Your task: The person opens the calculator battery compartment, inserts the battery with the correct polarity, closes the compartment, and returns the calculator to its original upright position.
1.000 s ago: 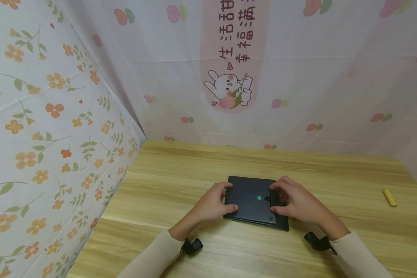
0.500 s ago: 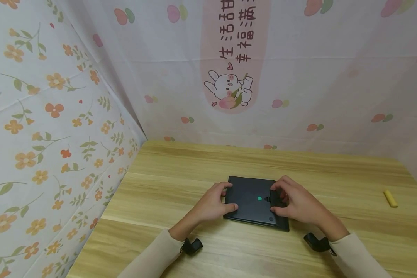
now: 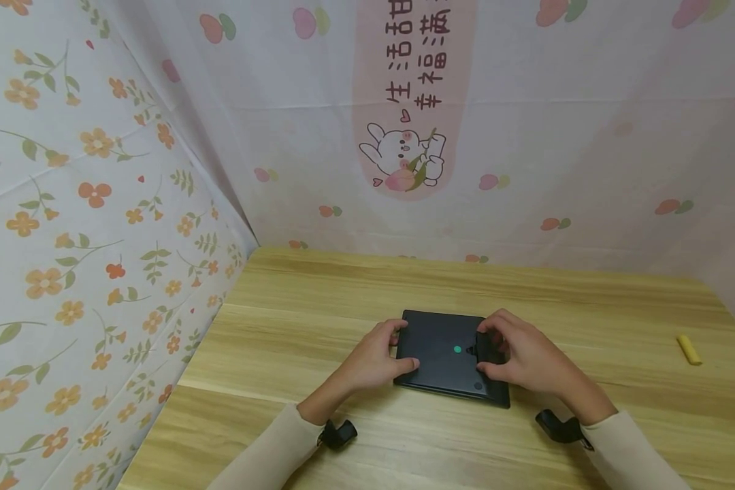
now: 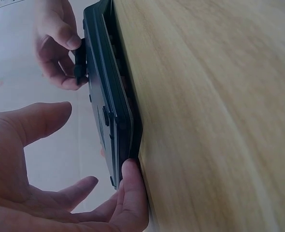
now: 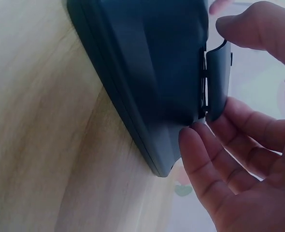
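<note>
A dark calculator (image 3: 437, 347) lies face down on the wooden table, with a green dot on its back; bumps like keys show beneath it in the left wrist view. My right hand (image 3: 523, 354) pinches the small black battery cover (image 5: 219, 82) between thumb and fingers. The cover stands tilted up from the calculator's back, a gap between them. My left hand (image 3: 376, 357) is at the calculator's left end. In the left wrist view, its fingertips (image 4: 130, 174) touch the calculator's edge, while its thumb is raised apart from the back.
A small yellow cylinder (image 3: 688, 350) lies on the table (image 3: 306, 320) at the right. Behind the table hangs a printed curtain (image 3: 318, 136), and a floral one (image 3: 98, 224) hangs at the left. Each wrist wears a black strap mount (image 3: 338, 434).
Both hands and the calculator stay nearly in place. The battery cover in my right hand looks slightly more tilted up than a second ago.
</note>
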A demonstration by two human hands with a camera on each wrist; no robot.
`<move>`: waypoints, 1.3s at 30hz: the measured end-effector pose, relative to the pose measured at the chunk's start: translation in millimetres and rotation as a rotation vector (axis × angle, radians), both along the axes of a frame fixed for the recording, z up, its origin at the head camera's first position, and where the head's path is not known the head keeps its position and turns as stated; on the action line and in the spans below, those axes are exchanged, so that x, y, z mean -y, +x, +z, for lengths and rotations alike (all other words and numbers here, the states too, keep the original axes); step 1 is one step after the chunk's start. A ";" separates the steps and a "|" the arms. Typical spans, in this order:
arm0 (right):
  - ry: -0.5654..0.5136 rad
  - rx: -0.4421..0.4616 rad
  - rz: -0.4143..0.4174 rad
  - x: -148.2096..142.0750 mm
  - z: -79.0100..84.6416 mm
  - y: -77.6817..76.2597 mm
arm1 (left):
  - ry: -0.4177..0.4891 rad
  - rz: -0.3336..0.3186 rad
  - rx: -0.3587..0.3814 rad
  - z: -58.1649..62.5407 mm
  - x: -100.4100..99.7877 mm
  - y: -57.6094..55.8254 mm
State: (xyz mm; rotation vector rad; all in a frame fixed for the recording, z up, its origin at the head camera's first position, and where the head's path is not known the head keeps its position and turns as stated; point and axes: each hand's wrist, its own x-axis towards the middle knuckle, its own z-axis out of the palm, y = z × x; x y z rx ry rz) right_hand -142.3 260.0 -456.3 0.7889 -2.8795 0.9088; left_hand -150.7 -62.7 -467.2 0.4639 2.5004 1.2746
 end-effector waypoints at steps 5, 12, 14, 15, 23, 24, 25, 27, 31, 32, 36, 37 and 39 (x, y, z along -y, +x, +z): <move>-0.015 -0.002 0.008 -2.1 1.7 0.4 | 0.006 0.003 0.005 0.2 -0.1 -0.5; -0.036 0.030 0.001 -5.0 4.4 1.0 | 0.007 0.007 0.013 1.0 0.1 -2.0; -0.043 0.044 -0.005 -5.5 4.9 1.0 | 0.005 0.011 0.012 1.3 0.1 -2.9; -0.046 0.049 -0.007 -5.7 4.9 1.0 | 0.004 0.012 0.013 1.4 0.1 -3.4; -0.062 0.034 -0.023 -9.5 2.6 0.8 | 0.022 0.011 0.023 3.3 0.9 -5.8; -0.065 0.029 -0.025 -10.2 2.2 0.7 | 0.027 0.011 0.024 3.2 1.0 -6.1; -0.069 0.025 -0.027 -10.9 2.0 0.7 | 0.033 0.013 0.028 3.2 1.1 -6.3; -0.076 0.026 -0.033 -12.5 1.7 0.5 | 0.046 0.019 0.039 2.9 1.1 -6.6; -0.099 0.049 -0.046 -15.9 0.7 0.1 | 0.070 0.034 0.061 2.6 1.1 -6.5; -0.102 0.054 -0.048 -16.5 0.3 0.0 | 0.075 0.035 0.064 2.6 1.2 -6.4; -0.113 0.061 -0.058 -18.6 -0.7 0.4 | 0.101 0.035 0.082 4.0 2.1 -5.3; -0.116 0.061 -0.059 -18.9 -0.9 0.5 | 0.109 0.034 0.085 3.9 2.3 -5.2; -0.121 0.064 -0.064 -19.6 -1.1 0.8 | 0.126 0.037 0.093 4.0 2.8 -4.7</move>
